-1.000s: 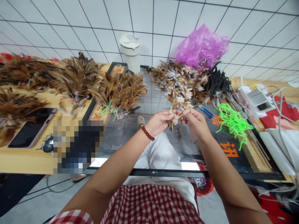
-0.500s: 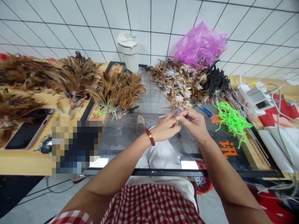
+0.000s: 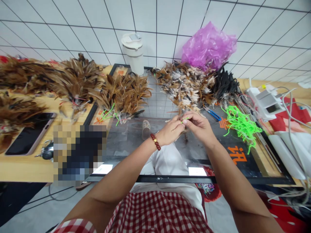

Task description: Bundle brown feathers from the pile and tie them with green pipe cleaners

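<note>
Over the glass-topped table (image 3: 126,136), my left hand (image 3: 170,132) is closed, with what looks like a small brown feather bunch in its fingers, mostly hidden. A bright green cord (image 3: 185,119) lies across the fingertips, and my right hand (image 3: 199,127) pinches it, the two hands touching. Just beyond them spreads a pile of brown and white feathers (image 3: 184,84). To the right lies a heap of green cords (image 3: 243,124), with blue-handled snips (image 3: 213,115) between it and my right hand.
Brown feather bundles (image 3: 128,92) lie at the left, some with green ties. A white tumbler (image 3: 134,55) and a pink plastic bag (image 3: 209,45) stand along the tiled wall. A small cylinder (image 3: 146,129), a phone (image 3: 30,134) and a white device (image 3: 264,102) with cables are also on the table.
The green cord now stretches across the fingertips, where before only a short bit showed lower down. My hands have shifted slightly, fingers drawn closer together.
</note>
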A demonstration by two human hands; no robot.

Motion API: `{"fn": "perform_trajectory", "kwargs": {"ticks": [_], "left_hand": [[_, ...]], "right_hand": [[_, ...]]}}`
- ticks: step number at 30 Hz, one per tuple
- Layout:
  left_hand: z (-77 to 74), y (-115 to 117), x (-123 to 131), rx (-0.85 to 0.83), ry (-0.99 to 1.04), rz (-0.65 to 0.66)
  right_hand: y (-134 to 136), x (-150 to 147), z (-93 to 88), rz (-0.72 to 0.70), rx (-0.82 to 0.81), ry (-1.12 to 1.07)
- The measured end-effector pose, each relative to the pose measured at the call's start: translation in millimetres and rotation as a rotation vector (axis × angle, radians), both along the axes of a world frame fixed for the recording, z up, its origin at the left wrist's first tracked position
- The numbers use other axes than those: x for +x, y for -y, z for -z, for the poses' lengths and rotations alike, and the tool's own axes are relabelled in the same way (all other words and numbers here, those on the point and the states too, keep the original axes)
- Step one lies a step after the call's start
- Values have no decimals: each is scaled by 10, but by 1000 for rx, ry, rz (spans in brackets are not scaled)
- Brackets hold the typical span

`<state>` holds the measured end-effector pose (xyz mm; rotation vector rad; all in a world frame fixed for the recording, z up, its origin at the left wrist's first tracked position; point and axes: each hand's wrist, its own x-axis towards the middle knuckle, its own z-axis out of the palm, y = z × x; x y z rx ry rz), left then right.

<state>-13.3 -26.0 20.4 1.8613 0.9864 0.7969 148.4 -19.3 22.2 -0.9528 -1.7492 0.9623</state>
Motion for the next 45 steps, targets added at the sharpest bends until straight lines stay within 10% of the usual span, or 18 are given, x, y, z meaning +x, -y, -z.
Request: {"fn": "perform_trajectory", "kwargs": {"ticks": [29, 45], "left_hand": [[59, -77, 17, -371, 678, -266], [12, -28, 35, -17, 555, -470]], "right_hand": [[37, -16, -6, 42, 305, 287], [83, 16, 36, 290, 776, 677]]}}
